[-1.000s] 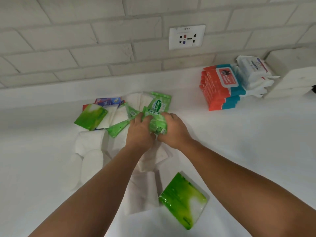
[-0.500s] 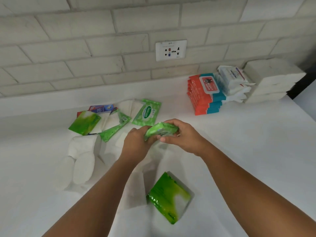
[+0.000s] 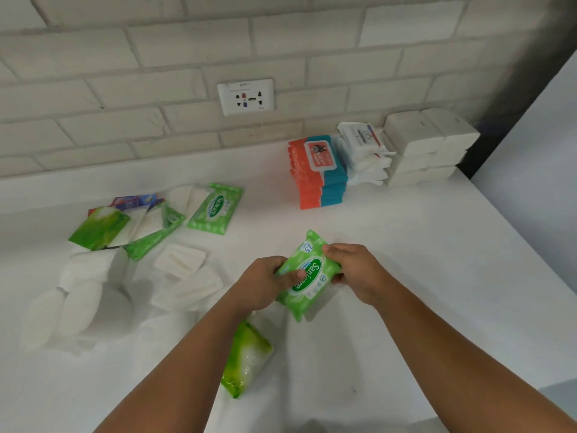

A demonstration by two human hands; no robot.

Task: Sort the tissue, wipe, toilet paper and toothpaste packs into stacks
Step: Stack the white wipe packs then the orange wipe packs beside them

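Observation:
Both hands hold a light green Sanicare wipe pack (image 3: 307,276) just above the white counter, label up. My left hand (image 3: 265,281) grips its left edge with the thumb on top; my right hand (image 3: 356,271) grips its right edge. A second Sanicare pack (image 3: 215,209) lies flat at the back left. Bright green tissue packs lie at the far left (image 3: 100,228) and under my left forearm (image 3: 246,359). White toilet paper rolls (image 3: 75,304) and white tissue packs (image 3: 184,276) sit left of my hands. Toothpaste boxes (image 3: 134,203) peek out behind the left pile.
At the back right stand sorted stacks: orange-and-teal wipe packs (image 3: 318,173), white wipe packs (image 3: 362,151) and white tissue blocks (image 3: 427,148). A wall socket (image 3: 246,96) sits in the brick wall. The counter's right edge (image 3: 515,245) runs diagonally.
Both hands lifted the Sanicare pack out of the left pile, carried it right and toward me, and turned it label up. The view has swung right.

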